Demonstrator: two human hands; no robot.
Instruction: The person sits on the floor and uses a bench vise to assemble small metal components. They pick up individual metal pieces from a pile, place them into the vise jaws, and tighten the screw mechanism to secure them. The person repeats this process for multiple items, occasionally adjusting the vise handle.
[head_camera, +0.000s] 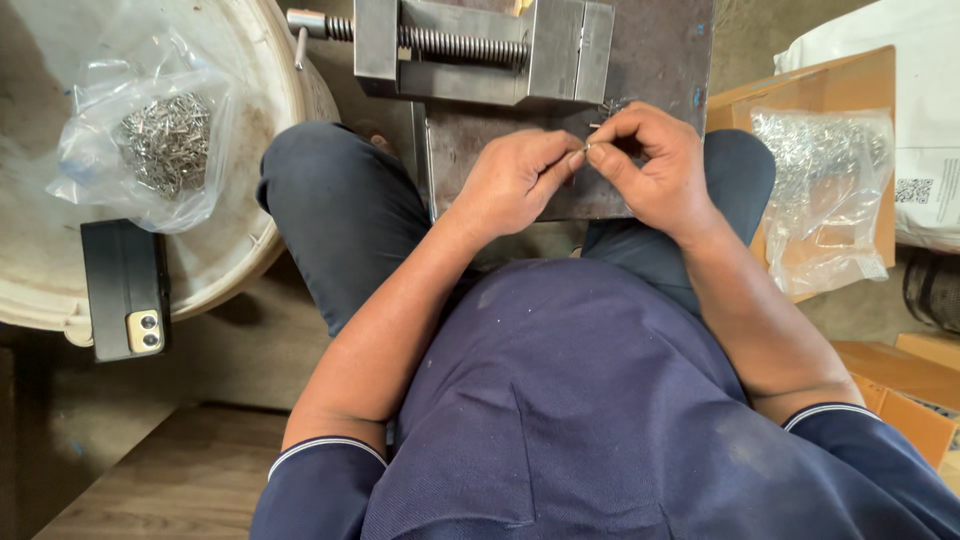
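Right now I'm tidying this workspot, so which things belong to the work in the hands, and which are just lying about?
In use:
left hand and right hand, pinching a small metal piece between them
metal block beneath them
small vise

Lying about:
phone on the white tub
bag of metal bits
clear bag on a cardboard box

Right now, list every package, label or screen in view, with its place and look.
Clear plastic bag of small metal parts: left, in white tub.
Clear bag of metal parts: right, on brown cardboard box.
White package with black printed label: far right.
Black phone: left, screen down.
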